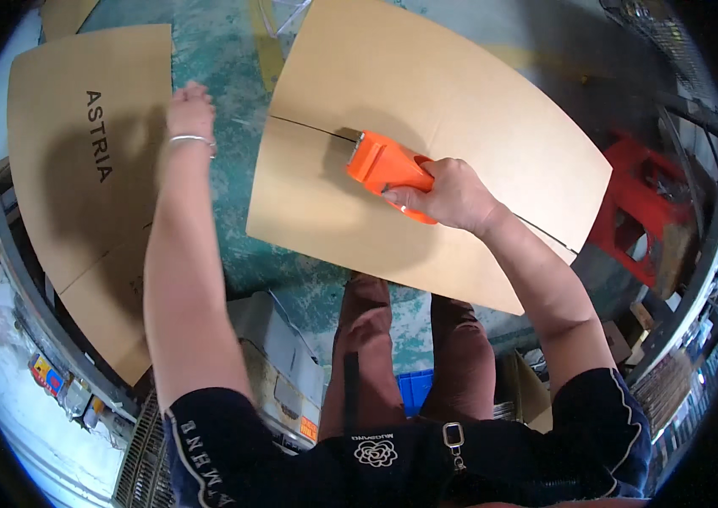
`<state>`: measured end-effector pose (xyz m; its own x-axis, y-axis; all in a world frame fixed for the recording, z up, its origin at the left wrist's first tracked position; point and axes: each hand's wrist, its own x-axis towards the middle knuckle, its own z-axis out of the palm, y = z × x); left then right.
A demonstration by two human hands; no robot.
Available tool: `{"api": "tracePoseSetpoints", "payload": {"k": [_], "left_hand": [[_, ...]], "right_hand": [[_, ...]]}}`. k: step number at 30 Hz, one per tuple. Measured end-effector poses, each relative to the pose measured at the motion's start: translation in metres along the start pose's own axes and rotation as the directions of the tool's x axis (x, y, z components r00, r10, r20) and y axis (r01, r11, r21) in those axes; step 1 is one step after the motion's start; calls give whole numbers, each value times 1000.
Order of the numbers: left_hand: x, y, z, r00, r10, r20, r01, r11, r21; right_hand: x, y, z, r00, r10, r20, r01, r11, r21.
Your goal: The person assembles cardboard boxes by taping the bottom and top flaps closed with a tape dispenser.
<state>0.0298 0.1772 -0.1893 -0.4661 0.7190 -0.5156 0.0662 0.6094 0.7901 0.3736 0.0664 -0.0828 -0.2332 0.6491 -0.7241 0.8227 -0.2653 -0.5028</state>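
A bulky orange hand-held tool (pixel 384 168) with a loop handle and a metal-edged front end is gripped in my right hand (pixel 457 195). It is over the large cardboard carton (pixel 494 127), with its front end by the dark seam between the flaps. Whether it touches the board I cannot tell. My left hand (pixel 192 108), with a pale band at the wrist, is beside the right edge of another cardboard piece (pixel 63 161) with dark printing. Its fingers are loosely bent and a little blurred, and nothing shows in them.
A red plastic crate or stool (pixel 629 212) stands to the right of the carton. Near my legs are a grey bin-like container (pixel 278 347) and a blue plastic piece (pixel 415 391). A cluttered shelf edge (pixel 46 339) runs along the left, above the worn green floor (pixel 236 186).
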Motion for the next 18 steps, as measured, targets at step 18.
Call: {"api": "tracePoseSetpoints", "payload": {"k": [18], "left_hand": [[21,-69,29,985,95,143,-157,169,973]], "right_hand": [[31,-8,18,988,107,110,-120,986,119]]}}
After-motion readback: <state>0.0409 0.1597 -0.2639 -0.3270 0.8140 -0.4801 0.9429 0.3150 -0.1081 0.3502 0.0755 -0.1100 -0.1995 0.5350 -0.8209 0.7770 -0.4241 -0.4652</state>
